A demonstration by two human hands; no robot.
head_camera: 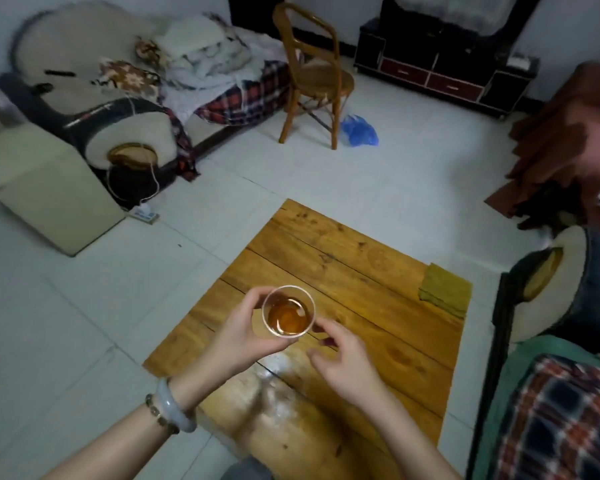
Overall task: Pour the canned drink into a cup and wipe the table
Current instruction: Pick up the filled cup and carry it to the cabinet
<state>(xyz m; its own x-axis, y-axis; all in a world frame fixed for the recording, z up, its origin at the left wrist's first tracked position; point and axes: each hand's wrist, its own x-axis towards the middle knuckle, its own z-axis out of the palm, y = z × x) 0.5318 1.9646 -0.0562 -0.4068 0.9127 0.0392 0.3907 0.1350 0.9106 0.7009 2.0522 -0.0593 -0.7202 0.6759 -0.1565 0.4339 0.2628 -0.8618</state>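
A clear plastic cup [288,311] holds amber drink and is lifted above the low wooden table [378,306]. My left hand [246,334] grips the cup from its left side and underneath. My right hand [347,365] hovers just right of the cup, fingers spread, its fingertips close to the cup's base; I cannot tell if they touch. A folded olive-green cloth [445,289] lies at the table's right edge. A wet, shiny patch [278,386] shows on the wood below my hands. No can is in view.
A wooden chair [312,74] and a blue plastic bag [359,131] stand on the tiled floor beyond the table. A sofa with blankets [118,98] is at the left, another seat with a plaid cover [561,410] at the right, and a dark cabinet [444,71] at the back.
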